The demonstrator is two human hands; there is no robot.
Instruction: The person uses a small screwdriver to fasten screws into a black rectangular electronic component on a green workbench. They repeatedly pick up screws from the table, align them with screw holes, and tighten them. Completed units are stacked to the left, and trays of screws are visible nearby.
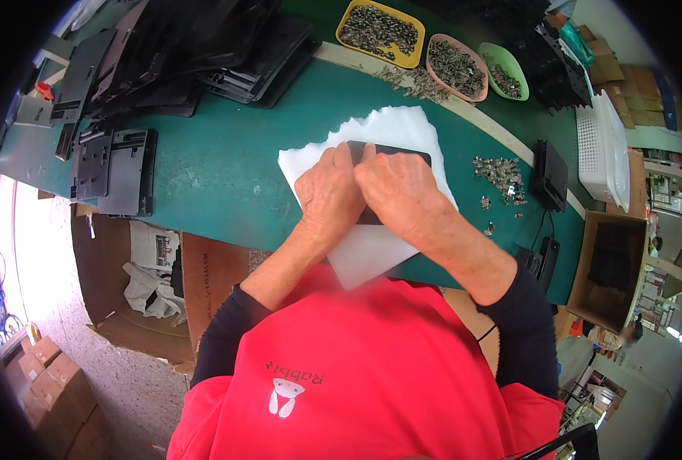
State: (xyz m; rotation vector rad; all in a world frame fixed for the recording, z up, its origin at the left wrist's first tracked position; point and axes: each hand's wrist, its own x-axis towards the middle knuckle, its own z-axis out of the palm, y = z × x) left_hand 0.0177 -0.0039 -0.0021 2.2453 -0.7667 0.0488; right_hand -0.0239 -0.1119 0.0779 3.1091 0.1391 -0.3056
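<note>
A flat black panel (370, 217) lies on a white foam sheet (406, 126) in front of me, largely covered by my hands. My left hand (329, 188) grips the panel near its far edge, its fingers bent. Right beside it, my right hand (398, 188) is closed, knuckles up, over the panel's far side. Whatever its fingertips pinch is hidden beneath the hand. Both hands nearly touch at the fingers. To the right of the foam lies a loose scatter of small metal clips (500, 175).
Yellow (412, 59), pink (483, 92) and green (519, 93) trays of small metal parts stand at the back of the green table (226, 169). Black panels (130, 172) pile up on the left. A white basket (601, 149) stands right; an open carton (130, 307) sits below left.
</note>
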